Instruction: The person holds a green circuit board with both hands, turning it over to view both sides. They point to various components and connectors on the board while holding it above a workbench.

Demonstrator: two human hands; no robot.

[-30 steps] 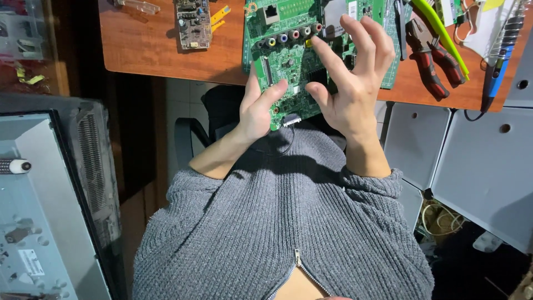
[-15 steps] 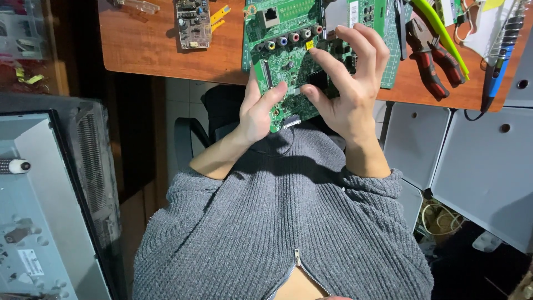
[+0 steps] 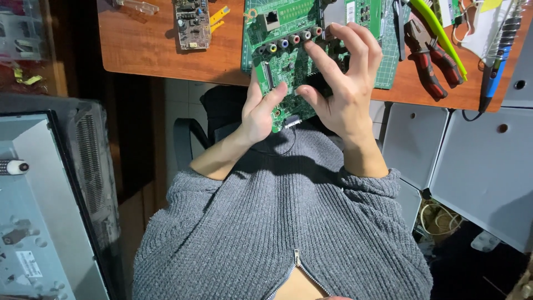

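A green circuit board [image 3: 288, 61] with a row of coloured round jacks along its far edge lies tilted over the near edge of the wooden table [image 3: 144, 50]. My left hand [image 3: 260, 111] grips the board's near left edge, thumb on top. My right hand [image 3: 344, 89] is curled over the board's right half, fingertips and thumb pressed on its surface and hiding that part. Both forearms come out of grey knitted sleeves.
A small circuit board [image 3: 191, 22] lies at the table's back left. Red-handled pliers [image 3: 430, 64], a yellow-green tool [image 3: 438, 28] and a blue pen-like tool [image 3: 498, 61] lie at the right, by a green cutting mat [image 3: 388, 69]. A grey metal chassis [image 3: 44, 222] stands left; grey panels [image 3: 472, 161] right.
My right hand's fingers, spread wide above the board a second ago, have curled down onto it. The left hand has kept its hold on the board's edge.
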